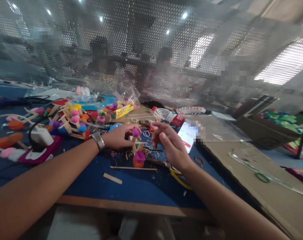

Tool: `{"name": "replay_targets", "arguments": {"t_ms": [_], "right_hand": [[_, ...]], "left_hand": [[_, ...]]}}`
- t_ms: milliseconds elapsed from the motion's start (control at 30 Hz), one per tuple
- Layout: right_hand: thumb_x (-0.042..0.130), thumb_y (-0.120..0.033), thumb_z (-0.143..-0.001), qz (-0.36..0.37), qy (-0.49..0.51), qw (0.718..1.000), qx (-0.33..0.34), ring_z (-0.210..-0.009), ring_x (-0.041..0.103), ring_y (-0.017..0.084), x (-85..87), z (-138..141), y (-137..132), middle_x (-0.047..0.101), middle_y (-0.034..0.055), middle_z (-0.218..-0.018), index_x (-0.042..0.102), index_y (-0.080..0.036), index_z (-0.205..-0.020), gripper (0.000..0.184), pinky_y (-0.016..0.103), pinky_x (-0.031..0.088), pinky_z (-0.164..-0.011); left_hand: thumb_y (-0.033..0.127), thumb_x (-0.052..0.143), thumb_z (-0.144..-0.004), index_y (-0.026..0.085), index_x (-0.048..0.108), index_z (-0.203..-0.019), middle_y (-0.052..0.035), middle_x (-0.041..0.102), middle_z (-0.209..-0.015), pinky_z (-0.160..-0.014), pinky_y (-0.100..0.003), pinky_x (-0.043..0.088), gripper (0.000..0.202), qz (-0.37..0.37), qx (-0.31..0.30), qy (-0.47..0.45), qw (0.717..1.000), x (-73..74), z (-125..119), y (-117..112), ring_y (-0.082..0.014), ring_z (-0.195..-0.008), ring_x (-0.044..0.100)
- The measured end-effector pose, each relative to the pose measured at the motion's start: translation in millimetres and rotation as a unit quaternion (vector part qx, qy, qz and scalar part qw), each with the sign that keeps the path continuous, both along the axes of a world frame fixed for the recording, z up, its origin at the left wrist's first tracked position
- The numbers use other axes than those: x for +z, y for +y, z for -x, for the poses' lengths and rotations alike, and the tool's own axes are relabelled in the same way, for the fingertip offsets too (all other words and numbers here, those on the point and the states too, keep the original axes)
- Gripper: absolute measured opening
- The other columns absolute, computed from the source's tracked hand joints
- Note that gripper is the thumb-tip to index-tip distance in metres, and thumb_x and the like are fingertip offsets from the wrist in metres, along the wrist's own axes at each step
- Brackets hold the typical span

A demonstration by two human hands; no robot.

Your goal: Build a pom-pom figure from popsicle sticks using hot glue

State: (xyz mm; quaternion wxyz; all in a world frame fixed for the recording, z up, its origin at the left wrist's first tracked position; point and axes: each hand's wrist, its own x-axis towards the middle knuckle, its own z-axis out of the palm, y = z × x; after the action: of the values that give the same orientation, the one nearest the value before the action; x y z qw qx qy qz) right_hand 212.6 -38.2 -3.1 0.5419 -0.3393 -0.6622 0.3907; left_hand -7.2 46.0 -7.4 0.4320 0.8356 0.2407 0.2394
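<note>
A small model [137,146] of wooden craft sticks with purple and orange clay-like pieces stands near the middle of the blue table. My left hand [120,136], with a metal watch at its wrist, grips it from the left side with thumb and fingers. To the right of it my right hand [170,143] hovers with bent, parted fingers and nothing visible in them. Scissors [177,175] with yellow handles lie below my right hand. In front of the model are a thin stick [133,168] and a short flat stick [112,178].
On the left are a bigger stick model [72,120] and a magenta power strip [40,155] with a white plug. A phone [187,136], a bottle [170,116] and cardboard [241,173] lie to the right. Perforated metal sheeting [131,40] rises behind the table.
</note>
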Motion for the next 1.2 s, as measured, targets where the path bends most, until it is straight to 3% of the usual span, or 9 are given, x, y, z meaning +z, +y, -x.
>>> {"name": "replay_targets", "arguments": {"t_ms": [133,233,333,433,700,833,1033,1200], "right_hand": [[0.053,-0.069,-0.091,0.044,0.047,0.998,-0.019,-0.064,0.055,0.016,-0.7,-7,8,0.057,0.0007,-0.082,0.062,-0.024,-0.115,0.051,0.03,0.048,-0.057],[0.056,-0.075,-0.085,0.056,0.028,0.998,-0.014,-0.069,0.057,0.017,-2.9,-11,13,0.06,0.0034,-0.086,0.065,-0.022,-0.114,0.061,0.031,0.05,-0.058],[0.073,-0.064,-0.077,0.071,-0.06,0.995,-0.04,-0.078,0.062,0.02,-5.6,-13,17,0.068,0.0063,-0.094,0.065,-0.021,-0.116,0.058,0.034,0.054,-0.067],[0.079,-0.047,-0.075,0.096,-0.124,0.985,-0.074,-0.08,0.067,0.021,-8.9,-15,22,0.073,0.0075,-0.096,0.066,-0.02,-0.114,0.049,0.039,0.056,-0.076],[0.079,-0.03,-0.072,0.075,-0.141,0.983,-0.085,-0.082,0.069,0.019,-14.3,-23,33,0.072,0.0039,-0.095,0.063,-0.021,-0.118,0.05,0.035,0.058,-0.076],[0.082,-0.032,-0.066,0.111,-0.135,0.982,-0.074,-0.082,0.069,0.021,-14.4,-24,34,0.074,0.0054,-0.097,0.068,-0.018,-0.108,0.047,0.037,0.057,-0.078],[0.084,-0.037,-0.064,0.152,-0.182,0.967,-0.091,-0.071,0.066,0.021,-9.6,-21,30,0.072,0.0023,-0.077,0.074,-0.015,-0.092,0.037,0.036,0.053,-0.07],[0.084,-0.037,-0.063,0.164,-0.18,0.966,-0.08,-0.07,0.066,0.021,-7.5,-22,28,0.073,0.0026,-0.078,0.076,-0.015,-0.095,0.039,0.035,0.052,-0.068]], "left_hand": [[0.024,0.074,-0.071,0.017,0.062,-0.101,-0.0087,0.075,-0.1,-0.086,-0.038,0.056,0.033,0.036,0.072,-0.06,0.995,-0.6,-2,3,-0.0229,-0.094,0.072],[0.026,0.072,-0.072,0.017,0.063,-0.097,-0.007,0.073,-0.094,-0.084,-0.037,0.056,0.029,0.015,0.127,-0.091,0.988,-0.3,-3,4,-0.0205,-0.088,0.069],[0.028,0.07,-0.074,0.016,0.063,-0.087,-0.0039,0.07,-0.083,-0.076,-0.032,0.054,0.019,-0.035,0.162,-0.089,0.982,0.8,-3,4,-0.0165,-0.077,0.065],[0.033,0.07,-0.077,0.016,0.064,-0.08,-0.0005,0.063,-0.071,-0.066,-0.028,0.049,0.019,-0.075,0.184,-0.059,0.978,0.4,-1,3,-0.013,-0.066,0.056],[0.037,0.078,-0.071,0.014,0.068,-0.093,-0.0031,0.069,-0.081,-0.066,-0.027,0.049,0.033,-0.051,0.167,-0.048,0.984,-3.5,1,5,-0.0127,-0.069,0.059],[0.032,0.082,-0.067,0.013,0.07,-0.094,-0.0036,0.072,-0.084,-0.068,-0.027,0.051,0.034,-0.046,0.164,-0.038,0.985,-2.2,1,4,-0.0135,-0.071,0.061],[0.031,0.083,-0.068,0.015,0.072,-0.093,-0.0023,0.073,-0.082,-0.066,-0.026,0.05,0.032,-0.049,0.153,-0.042,0.986,-1.0,0,2,-0.0133,-0.07,0.062],[0.032,0.083,-0.068,0.015,0.072,-0.092,-0.003,0.073,-0.082,-0.067,-0.027,0.05,0.032,-0.03,0.15,-0.039,0.987,-0.4,0,1,-0.0145,-0.071,0.063]]}}
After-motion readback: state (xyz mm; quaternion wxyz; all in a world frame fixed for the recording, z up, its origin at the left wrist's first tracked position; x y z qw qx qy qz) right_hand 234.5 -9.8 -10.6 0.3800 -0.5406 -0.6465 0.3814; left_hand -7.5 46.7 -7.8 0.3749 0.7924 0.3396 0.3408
